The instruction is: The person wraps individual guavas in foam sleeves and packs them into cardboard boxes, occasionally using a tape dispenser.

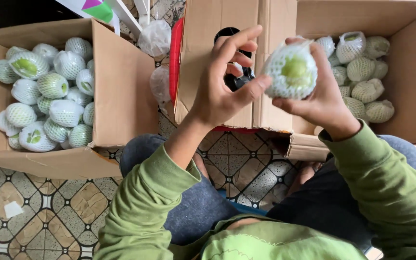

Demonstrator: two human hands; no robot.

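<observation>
My right hand (321,98) holds a green round fruit (292,72) wrapped in a white foam net, raised in front of me. My left hand (225,82) touches the net's left edge with thumb and fingertips, its other fingers spread. Behind my left hand a black object (237,79) shows partly, hidden by the fingers. Both arms wear green sleeves.
A cardboard box (121,86) at left holds several netted green fruits (49,96). Another cardboard box (410,72) at right holds several netted fruits (362,72). A box flap (208,29) with a red edge stands in the middle. Clear plastic bags (155,38) lie behind. Patterned tiles (39,216) cover the floor.
</observation>
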